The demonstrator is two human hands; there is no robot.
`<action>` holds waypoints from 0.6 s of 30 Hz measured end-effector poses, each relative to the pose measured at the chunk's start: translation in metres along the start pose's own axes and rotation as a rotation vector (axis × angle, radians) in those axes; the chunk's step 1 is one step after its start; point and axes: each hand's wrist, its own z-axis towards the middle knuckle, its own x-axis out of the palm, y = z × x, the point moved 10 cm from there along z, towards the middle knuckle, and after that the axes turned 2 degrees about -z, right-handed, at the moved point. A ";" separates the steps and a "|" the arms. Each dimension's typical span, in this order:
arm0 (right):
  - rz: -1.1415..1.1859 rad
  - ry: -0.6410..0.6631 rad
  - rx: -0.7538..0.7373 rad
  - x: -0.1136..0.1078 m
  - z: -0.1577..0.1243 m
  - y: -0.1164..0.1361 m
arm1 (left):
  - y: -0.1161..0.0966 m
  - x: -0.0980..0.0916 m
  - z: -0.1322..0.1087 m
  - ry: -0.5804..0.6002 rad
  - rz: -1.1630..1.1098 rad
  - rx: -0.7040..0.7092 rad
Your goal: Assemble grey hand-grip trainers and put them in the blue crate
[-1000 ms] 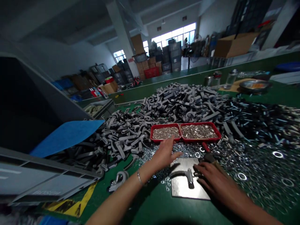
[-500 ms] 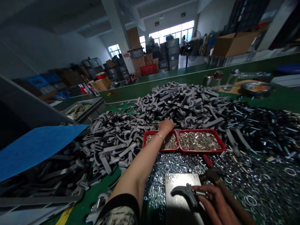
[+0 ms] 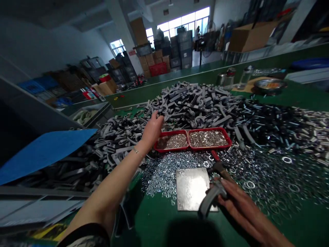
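My left hand (image 3: 152, 129) reaches out over the pile of grey metal castings (image 3: 177, 109), just beyond the left red tray. Its thumb and a finger stand apart, and nothing shows between them. My right hand (image 3: 232, 192) is closed round a grey curved metal lever (image 3: 209, 199), which is blurred and points down toward me. This lever hangs over the lower right corner of a flat steel plate (image 3: 191, 187). Beside that hand lies a hammer (image 3: 221, 169), partly covered by my fingers.
Two red trays, the left tray (image 3: 171, 150) and the right tray (image 3: 209, 148), hold small metal pins. Loose nuts (image 3: 164, 171) surround the plate's left side. Rings (image 3: 250, 185) and black parts with bolts (image 3: 267, 120) spread rightward. A blue sheet (image 3: 46, 151) lies at left.
My left hand has moved left along the pile's near edge. My right hand has turned the lever so its curved end points downward. The camera view has shifted too.
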 end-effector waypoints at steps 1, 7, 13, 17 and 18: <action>0.040 0.005 0.057 -0.006 -0.010 -0.007 | -0.006 -0.017 -0.020 -0.019 -0.014 0.101; -0.133 -0.035 0.194 -0.044 -0.054 -0.042 | -0.066 -0.033 -0.196 0.510 -0.117 0.625; -0.496 0.160 0.036 -0.002 -0.052 -0.053 | -0.131 0.015 -0.336 1.039 -1.050 0.308; -0.698 0.110 -0.132 0.014 -0.050 -0.041 | -0.154 0.067 -0.363 0.923 -1.774 -0.332; -0.761 0.077 -0.200 0.016 -0.051 -0.033 | -0.157 0.072 -0.362 0.853 -1.868 -0.392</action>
